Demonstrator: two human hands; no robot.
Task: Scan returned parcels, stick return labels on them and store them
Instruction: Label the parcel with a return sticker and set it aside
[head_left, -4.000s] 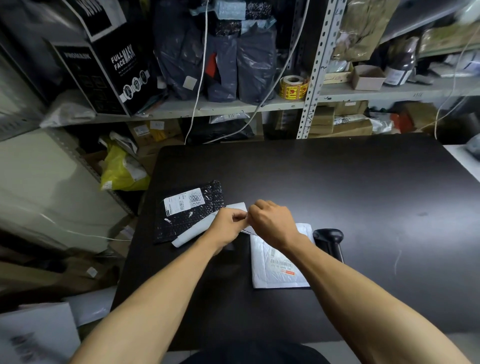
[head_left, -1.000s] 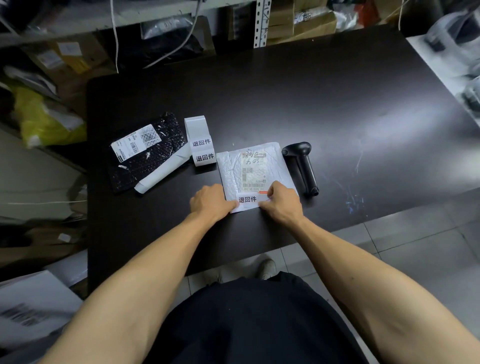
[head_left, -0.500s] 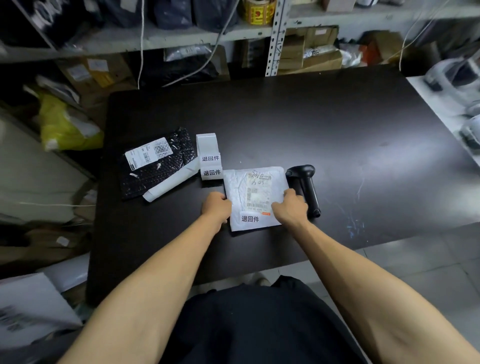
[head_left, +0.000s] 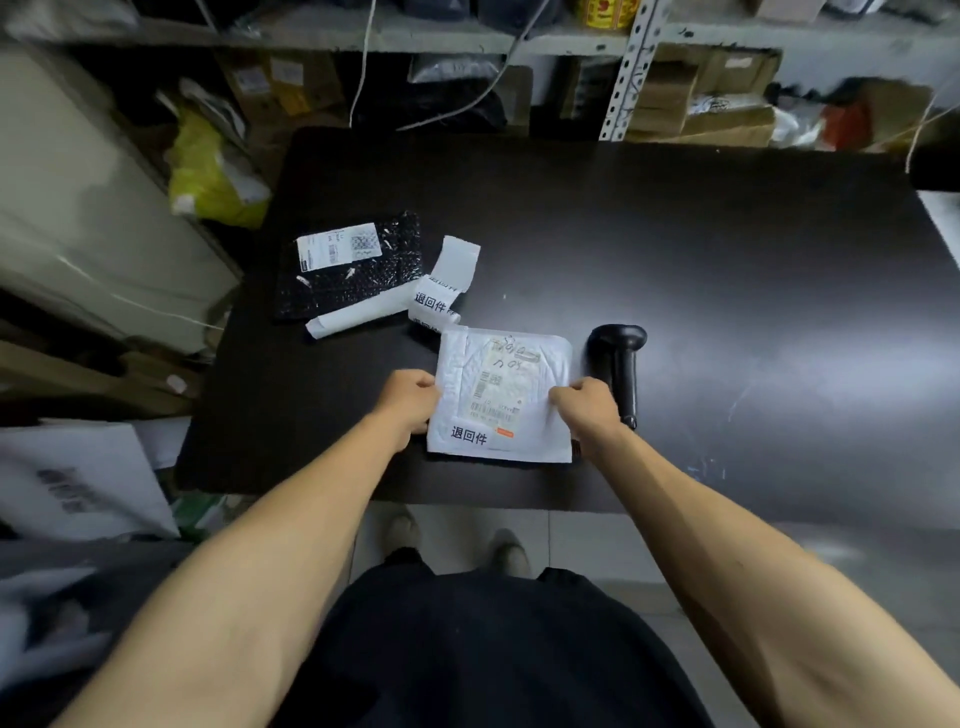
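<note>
White mailer (head_left: 501, 400) pinched at both side edges: left hand (head_left: 410, 402) on its left edge, right hand (head_left: 587, 408) on its right, fingers curled around it. It sits near the table's (head_left: 675, 249) front edge, return label (head_left: 468, 434) stuck bottom-left. Scanner (head_left: 621, 366) just right; label strip (head_left: 441, 291) and black parcel (head_left: 350, 265) behind-left. Right half of table bare.

A dark table (head_left: 675, 234) spreads ahead of the hands. Beyond it stand cluttered metal shelves (head_left: 626, 73). Pale floor tiles (head_left: 587, 540) lie below.
</note>
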